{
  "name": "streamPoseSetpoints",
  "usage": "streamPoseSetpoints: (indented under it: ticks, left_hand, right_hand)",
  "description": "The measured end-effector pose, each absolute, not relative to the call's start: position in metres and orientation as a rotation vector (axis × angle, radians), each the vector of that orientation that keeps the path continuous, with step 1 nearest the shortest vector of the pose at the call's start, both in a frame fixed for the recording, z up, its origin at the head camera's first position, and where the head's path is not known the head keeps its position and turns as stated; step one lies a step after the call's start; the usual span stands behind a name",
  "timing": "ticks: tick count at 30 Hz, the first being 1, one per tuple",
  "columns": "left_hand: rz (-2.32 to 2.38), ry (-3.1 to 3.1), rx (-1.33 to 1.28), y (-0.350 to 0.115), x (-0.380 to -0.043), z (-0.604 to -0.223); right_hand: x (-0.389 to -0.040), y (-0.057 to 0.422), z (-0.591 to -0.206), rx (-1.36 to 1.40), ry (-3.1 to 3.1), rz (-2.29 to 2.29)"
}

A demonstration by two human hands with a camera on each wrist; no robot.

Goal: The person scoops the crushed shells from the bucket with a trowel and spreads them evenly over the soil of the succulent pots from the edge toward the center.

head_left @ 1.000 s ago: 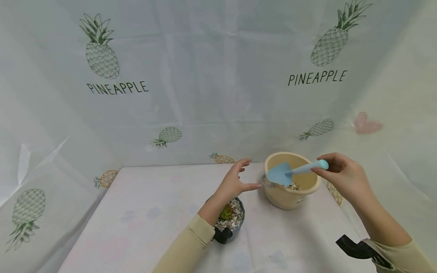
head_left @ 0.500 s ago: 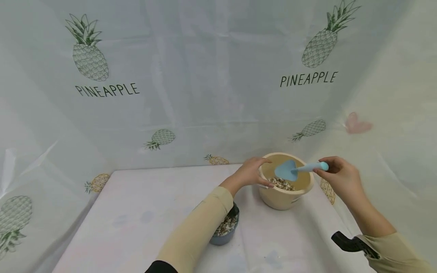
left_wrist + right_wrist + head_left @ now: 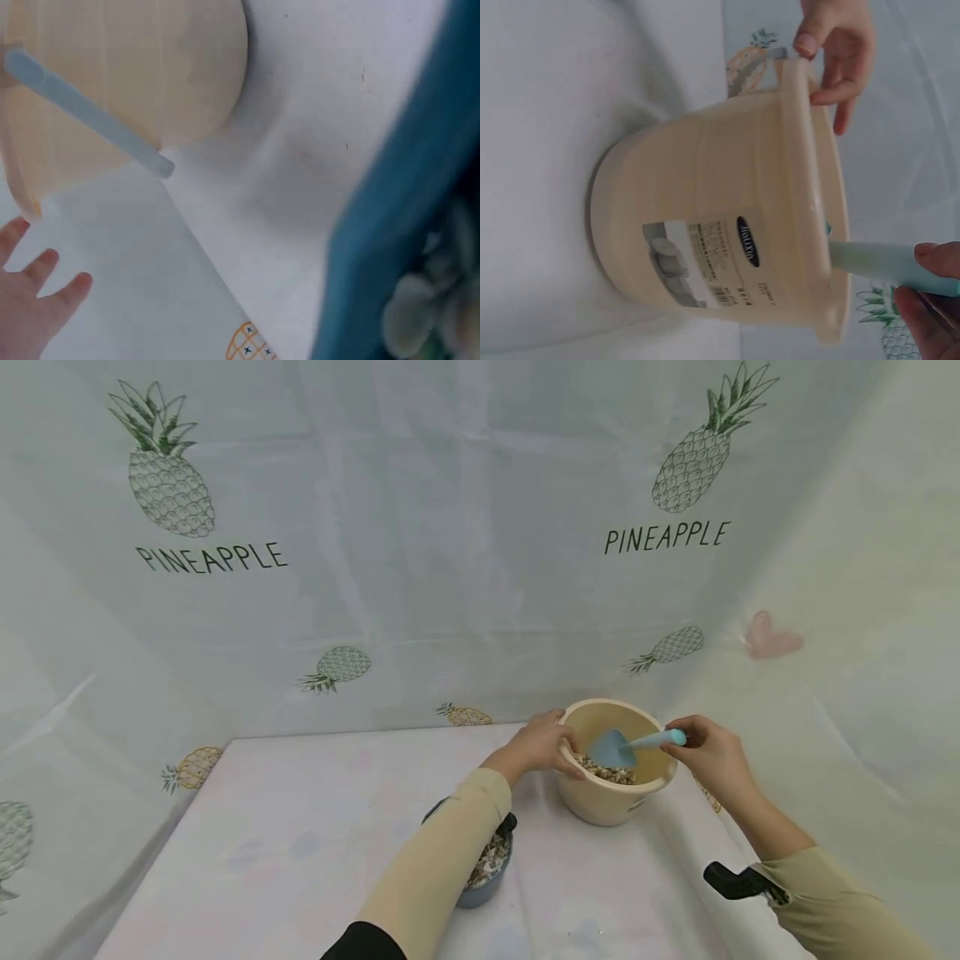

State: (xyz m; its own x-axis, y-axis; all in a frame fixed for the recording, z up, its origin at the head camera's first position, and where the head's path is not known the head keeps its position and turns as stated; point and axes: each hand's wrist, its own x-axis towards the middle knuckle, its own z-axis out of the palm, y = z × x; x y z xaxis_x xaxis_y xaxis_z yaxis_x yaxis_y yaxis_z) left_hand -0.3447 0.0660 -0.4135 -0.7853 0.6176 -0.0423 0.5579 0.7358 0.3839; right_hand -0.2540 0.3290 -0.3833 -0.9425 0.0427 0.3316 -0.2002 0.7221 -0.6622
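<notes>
A cream plastic bucket [image 3: 600,806] stands near the table's back right, with small pale pebbles [image 3: 603,770] at its bottom. My left hand [image 3: 536,745] holds its left rim, thumb and fingers on either side. In my right hand [image 3: 708,756] is a light blue trowel [image 3: 615,747], pinched at the end of its handle [image 3: 877,262]. The trowel's blade sits inside the bucket above the pebbles, and the rim conceals it in the right wrist view. A pale bar, apparently the bucket's handle [image 3: 97,116], hangs outside the bucket in the left wrist view.
A blue-grey pot [image 3: 486,890] of pebbles stands left of the bucket, largely covered by my left forearm. Its rim [image 3: 375,195] looms close in the left wrist view. Behind the white-covered table [image 3: 300,827] hangs a pineapple-print sheet [image 3: 420,543].
My left hand has moved right from beside the bucket and taken its rim. The trowel, still in my right hand, has dipped lower into the bucket. The head view has shifted slightly right.
</notes>
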Motion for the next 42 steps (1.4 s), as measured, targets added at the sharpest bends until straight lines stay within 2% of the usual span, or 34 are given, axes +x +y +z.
streamPoseSetpoints:
  ticks: [9, 17, 23, 34, 42]
  left_hand:
    - [0.531, 2.753, 0.987, 0.062, -0.356, -0.416]
    - [0.742, 2.696, 0.943, 0.06, -0.361, -0.428]
    - [0.775, 2.643, 0.969, 0.058, -0.361, -0.428]
    - [0.788, 2.598, 0.98, 0.055, -0.361, -0.426]
    - [0.879, 2.532, 0.946, 0.053, -0.359, -0.425]
  right_hand:
    - [-0.272, 0.327, -0.403, 0.16, -2.649, 1.048]
    - [-0.283, 0.322, -0.417, 0.207, -2.723, 1.074]
    - [-0.288, 0.322, -0.423, 0.332, -2.802, 1.084]
    - [-0.295, 0.338, -0.417, 0.616, -2.854, 1.187]
    - [-0.299, 0.349, -0.407, 0.671, -2.927, 1.192]
